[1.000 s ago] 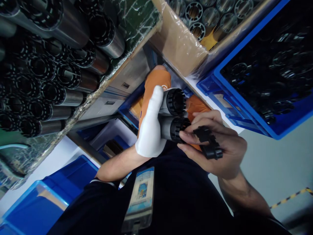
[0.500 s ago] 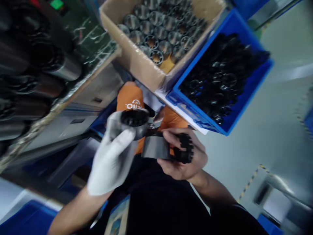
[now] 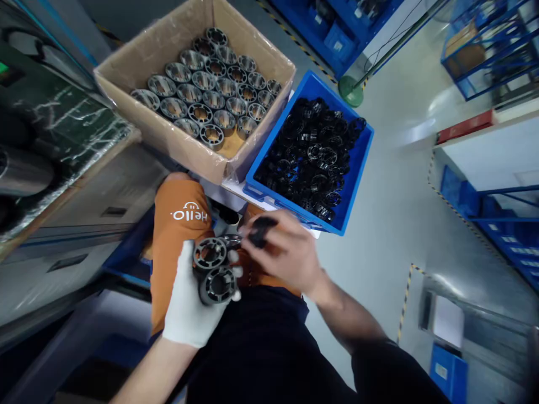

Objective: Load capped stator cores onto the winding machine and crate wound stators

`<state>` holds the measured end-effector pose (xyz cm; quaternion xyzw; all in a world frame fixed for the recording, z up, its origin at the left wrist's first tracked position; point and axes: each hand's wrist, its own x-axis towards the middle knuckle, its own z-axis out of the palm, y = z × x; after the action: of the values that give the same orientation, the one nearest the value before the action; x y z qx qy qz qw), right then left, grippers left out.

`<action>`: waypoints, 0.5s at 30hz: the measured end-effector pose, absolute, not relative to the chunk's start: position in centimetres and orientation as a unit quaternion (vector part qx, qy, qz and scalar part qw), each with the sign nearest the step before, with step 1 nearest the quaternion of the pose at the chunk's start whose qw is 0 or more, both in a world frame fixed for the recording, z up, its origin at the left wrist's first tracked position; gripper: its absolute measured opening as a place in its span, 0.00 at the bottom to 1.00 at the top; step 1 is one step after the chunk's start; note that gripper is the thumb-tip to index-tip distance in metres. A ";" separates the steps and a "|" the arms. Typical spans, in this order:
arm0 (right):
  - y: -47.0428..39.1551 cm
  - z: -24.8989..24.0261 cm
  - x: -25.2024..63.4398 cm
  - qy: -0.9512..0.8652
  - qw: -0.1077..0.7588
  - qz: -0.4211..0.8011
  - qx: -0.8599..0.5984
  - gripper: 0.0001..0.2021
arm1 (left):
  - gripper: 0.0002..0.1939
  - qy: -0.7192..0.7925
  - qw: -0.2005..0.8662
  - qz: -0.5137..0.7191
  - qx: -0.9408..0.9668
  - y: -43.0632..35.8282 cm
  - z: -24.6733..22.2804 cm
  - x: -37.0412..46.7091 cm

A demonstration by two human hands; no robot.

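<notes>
My left hand (image 3: pixel 189 314), in a white glove, is closed around metal sleeves with slotted black inserts. One sleeve (image 3: pixel 209 240) lies at the fingertips and a second sleeve (image 3: pixel 207 294) sits nearer the palm, their open ends facing up. Another metal ring (image 3: pixel 231 240) shows partly behind them; whether the glove holds it, I cannot tell. Just to the right, my bare right hand (image 3: pixel 290 252) pinches a black plastic ring (image 3: pixel 261 231), blurred by motion and apart from the sleeves. Both hands are over my lap, above orange trouser legs (image 3: pixel 179 241).
A plastic-lined cardboard box (image 3: pixel 168 132) ahead contains rows of metal sleeves. Against its right side stands a blue bin (image 3: pixel 351 179) heaped with black rings (image 3: pixel 311 151). A workbench edge (image 3: pixel 84 179) borders my left, with a large metal cylinder (image 3: pixel 27 171) on it.
One sleeve has passed from my right hand into my left, which now holds two. My right hand keeps only a black ring. The view has turned, bringing more floor into sight.
</notes>
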<state>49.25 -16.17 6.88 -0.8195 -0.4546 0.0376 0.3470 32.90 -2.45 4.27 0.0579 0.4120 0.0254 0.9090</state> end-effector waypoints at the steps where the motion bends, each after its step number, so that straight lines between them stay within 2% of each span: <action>1: -16.9 6.9 51.6 -0.418 0.283 0.027 -0.863 0.06 | 0.21 0.406 0.910 -0.003 0.081 -2.6 4.1 32.7; 5: -19.9 6.2 61.1 -0.284 0.142 -0.002 -0.948 0.10 | 0.28 0.393 0.906 -0.032 0.151 -2.9 4.2 32.1; 8: -21.4 4.9 65.3 -0.226 0.062 0.015 -0.972 0.17 | 0.35 0.375 0.908 -0.022 0.184 -2.7 4.6 31.6; 11: -22.2 3.9 66.6 -0.220 0.021 0.043 -0.974 0.21 | 0.33 0.381 0.908 -0.031 0.170 -2.4 4.9 31.1; 15: -23.4 4.0 67.4 -0.240 0.009 0.079 -0.968 0.18 | 0.30 0.387 0.907 -0.035 0.164 -2.1 4.7 30.7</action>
<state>67.39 -23.39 3.96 -0.9676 -0.2397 0.0790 0.0094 30.65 -2.12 4.75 0.1641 0.3867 -0.0352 0.9068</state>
